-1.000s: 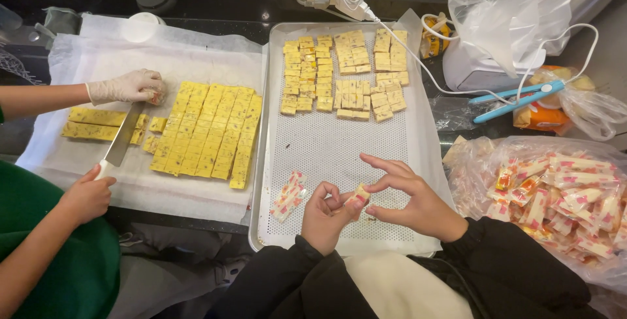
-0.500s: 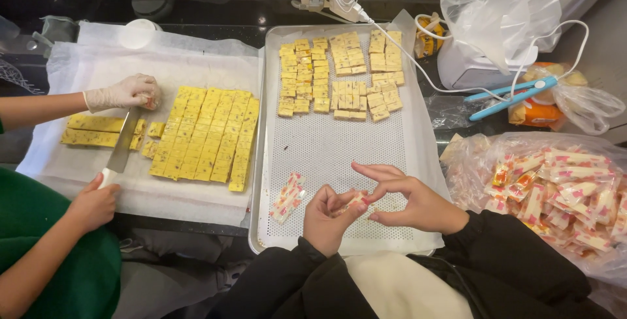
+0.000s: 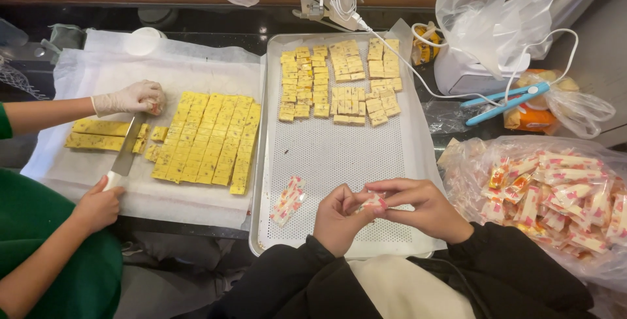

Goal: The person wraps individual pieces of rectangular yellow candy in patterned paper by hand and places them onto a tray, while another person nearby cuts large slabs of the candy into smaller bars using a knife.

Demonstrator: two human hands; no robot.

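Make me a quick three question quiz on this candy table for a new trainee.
1. True or false: the left hand and right hand both pinch one wrapped candy.
2. Where do the cut yellow squares lie: A) perforated tray, B) plastic bag, C) floor?
3. What does the co-worker's bare hand grip?

Key: 1 true. 2 A. 3 A knife, its blade on the yellow slab; the gloved hand steadies a piece.

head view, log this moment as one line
left hand: holding wrapped candy | right hand: pinching same candy | over: perforated tray | beside: bag of wrapped candies | co-worker: knife cutting yellow slab
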